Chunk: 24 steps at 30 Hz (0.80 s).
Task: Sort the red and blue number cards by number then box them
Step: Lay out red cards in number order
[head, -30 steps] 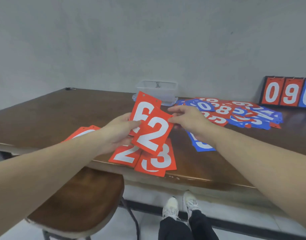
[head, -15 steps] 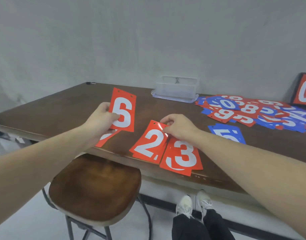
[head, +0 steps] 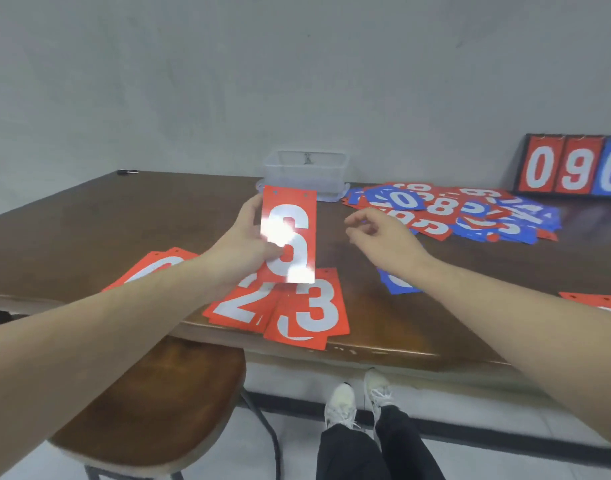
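My left hand (head: 243, 242) holds a red card with a white 6 (head: 290, 233) upright above the table, thumb on its face. Below it lie a red 2 stack (head: 238, 308) and a red 3 stack (head: 312, 311) near the table's front edge. A red stack (head: 151, 266) lies left, partly hidden by my left forearm. My right hand (head: 380, 233) hovers empty, fingers loosely curled, right of the 6 card. A blue card (head: 395, 284) lies under my right wrist. A mixed heap of red and blue cards (head: 446, 211) lies at the back right. A clear plastic box (head: 305, 171) stands behind.
A scoreboard stand (head: 574, 166) showing 0, 9, 0 leans against the wall at far right. Another red card (head: 598, 301) lies at the right edge. A wooden stool (head: 151, 403) stands below the table's (head: 89, 220) front edge. A small dark pen (head: 127, 172) lies at the far corner.
My right hand let go of the red 2 card, now on its stack, and rose toward the right. My left hand brought the 6 card toward the middle.
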{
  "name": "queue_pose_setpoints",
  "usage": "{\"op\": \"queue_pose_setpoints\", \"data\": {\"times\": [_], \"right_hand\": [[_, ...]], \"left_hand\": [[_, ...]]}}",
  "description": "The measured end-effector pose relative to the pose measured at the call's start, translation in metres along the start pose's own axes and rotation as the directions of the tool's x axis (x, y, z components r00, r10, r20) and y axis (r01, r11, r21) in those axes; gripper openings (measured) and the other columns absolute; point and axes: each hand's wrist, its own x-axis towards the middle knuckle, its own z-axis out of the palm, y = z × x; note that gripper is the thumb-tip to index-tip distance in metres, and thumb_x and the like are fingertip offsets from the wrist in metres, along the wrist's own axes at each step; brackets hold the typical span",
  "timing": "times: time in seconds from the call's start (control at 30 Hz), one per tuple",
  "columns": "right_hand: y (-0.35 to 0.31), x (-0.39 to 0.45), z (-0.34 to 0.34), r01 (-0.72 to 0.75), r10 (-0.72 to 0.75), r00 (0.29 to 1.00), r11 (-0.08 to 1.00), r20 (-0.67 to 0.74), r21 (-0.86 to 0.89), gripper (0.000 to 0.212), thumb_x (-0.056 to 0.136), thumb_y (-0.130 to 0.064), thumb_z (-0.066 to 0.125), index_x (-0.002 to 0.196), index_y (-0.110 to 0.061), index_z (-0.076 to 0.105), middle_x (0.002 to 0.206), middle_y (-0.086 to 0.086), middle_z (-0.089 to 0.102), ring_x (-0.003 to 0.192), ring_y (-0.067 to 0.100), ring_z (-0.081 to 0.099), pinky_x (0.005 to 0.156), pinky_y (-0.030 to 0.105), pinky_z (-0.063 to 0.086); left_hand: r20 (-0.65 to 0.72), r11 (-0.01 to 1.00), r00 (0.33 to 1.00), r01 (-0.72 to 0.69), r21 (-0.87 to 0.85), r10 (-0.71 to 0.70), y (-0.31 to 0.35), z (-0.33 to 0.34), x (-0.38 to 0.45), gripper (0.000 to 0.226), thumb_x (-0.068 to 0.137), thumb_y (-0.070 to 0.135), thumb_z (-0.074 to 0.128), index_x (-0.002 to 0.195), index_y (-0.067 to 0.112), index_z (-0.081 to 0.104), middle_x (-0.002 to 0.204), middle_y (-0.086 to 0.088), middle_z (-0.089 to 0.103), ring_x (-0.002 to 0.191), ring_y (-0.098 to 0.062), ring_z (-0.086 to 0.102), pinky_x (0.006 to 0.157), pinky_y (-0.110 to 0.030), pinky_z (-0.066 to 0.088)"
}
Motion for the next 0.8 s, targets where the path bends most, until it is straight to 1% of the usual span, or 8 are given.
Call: {"op": "queue_pose_setpoints", "data": {"times": [0.1, 0.17, 0.23, 0.4, 0.5, 0.63, 0.7, 0.8], "right_hand": [[0.023, -0.020, -0.049, -0.054, 0.053, 0.997, 0.998, -0.058, -0.020, 0.017, 0.101, -0.025, 0.055, 0.115, -0.031, 0.062, 0.098, -0.004, 0.067, 0.067, 0.012, 0.058, 0.055, 0.022, 0.043], [0.039, -0.033, -0.082, -0.088, 0.082, 0.991, 0.995, -0.109, -0.052, 0.020, 0.100, -0.022, 0.055, 0.117, -0.032, 0.060, 0.099, -0.002, 0.068, 0.074, 0.016, 0.062, 0.058, 0.025, 0.047], [0.057, -0.047, -0.115, -0.123, 0.111, 0.980, 0.990, -0.168, -0.064, 0.020, 0.099, -0.021, 0.056, 0.115, -0.033, 0.059, 0.098, -0.001, 0.069, 0.077, 0.013, 0.062, 0.059, 0.024, 0.045], [0.100, -0.084, -0.188, -0.188, 0.165, 0.945, 0.981, -0.281, -0.056, 0.020, 0.096, -0.019, 0.057, 0.110, -0.031, 0.063, 0.090, 0.006, 0.073, 0.070, 0.012, 0.063, 0.062, 0.021, 0.048], [0.125, -0.105, -0.223, -0.221, 0.192, 0.923, 0.974, -0.333, -0.049, 0.016, 0.096, -0.019, 0.058, 0.108, -0.029, 0.064, 0.082, -0.003, 0.074, 0.082, 0.022, 0.068, 0.079, 0.036, 0.054], [0.155, -0.130, -0.262, -0.267, 0.218, 0.891, 0.961, -0.397, -0.070, 0.014, 0.097, -0.022, 0.059, 0.109, -0.028, 0.065, 0.084, -0.003, 0.071, 0.078, 0.011, 0.066, 0.070, 0.028, 0.049], [0.169, -0.142, -0.278, -0.286, 0.237, 0.875, 0.957, -0.423, -0.054, 0.015, 0.097, -0.023, 0.059, 0.109, -0.029, 0.065, 0.084, -0.003, 0.071, 0.078, 0.010, 0.065, 0.069, 0.027, 0.046], [0.187, -0.158, -0.298, -0.307, 0.275, 0.853, 0.952, -0.444, -0.001, 0.016, 0.097, -0.021, 0.057, 0.105, -0.032, 0.065, 0.081, -0.004, 0.072, 0.075, 0.010, 0.065, 0.074, 0.029, 0.049]], "left_hand": [[0.099, 1.000, 0.995, -0.005, -0.004, 0.005, 0.013, 0.042, 0.009, 0.104, 0.091, -0.009, 0.064, 0.155, 0.048, 0.005, 0.121, 0.006, 0.070, 0.100, -0.018, 0.073, 0.070, -0.037, 0.062], [0.161, 1.000, 0.987, -0.003, 0.000, 0.003, 0.023, 0.076, 0.014, 0.109, 0.090, -0.010, 0.064, 0.156, 0.045, -0.002, 0.119, 0.007, 0.070, 0.094, -0.013, 0.073, 0.063, -0.032, 0.060], [0.219, 1.000, 0.976, -0.005, -0.020, 0.010, 0.032, 0.113, 0.017, 0.106, 0.089, -0.013, 0.063, 0.156, 0.045, 0.005, 0.114, 0.009, 0.070, 0.088, -0.009, 0.073, 0.060, -0.030, 0.059], [0.354, 0.996, 0.935, 0.034, -0.077, -0.005, 0.051, 0.209, 0.020, 0.100, 0.088, -0.017, 0.056, 0.151, 0.051, 0.018, 0.117, 0.011, 0.067, 0.105, -0.022, 0.068, 0.085, -0.048, 0.060], [0.397, 0.991, 0.916, 0.096, -0.094, -0.051, 0.058, 0.266, 0.019, 0.072, 0.091, -0.012, 0.054, 0.144, 0.033, 0.035, 0.114, 0.004, 0.068, 0.106, -0.024, 0.068, 0.092, -0.050, 0.057], [0.413, 0.986, 0.896, 0.134, 0.094, -0.161, 0.072, 0.329, 0.009, 0.012, 0.102, 0.015, 0.052, 0.106, 0.025, 0.055, 0.102, 0.005, 0.067, 0.095, -0.016, 0.067, 0.090, -0.039, 0.058], [0.424, 0.983, 0.888, 0.131, 0.130, -0.175, 0.076, 0.355, 0.008, 0.010, 0.103, 0.018, 0.051, 0.098, 0.024, 0.056, 0.099, 0.003, 0.067, 0.092, -0.015, 0.068, 0.091, -0.039, 0.058], [0.449, 0.980, 0.877, 0.103, 0.170, -0.170, 0.078, 0.386, 0.009, 0.015, 0.101, 0.012, 0.054, 0.112, 0.022, 0.055, 0.102, 0.000, 0.066, 0.092, -0.017, 0.068, 0.091, -0.040, 0.059]]}}
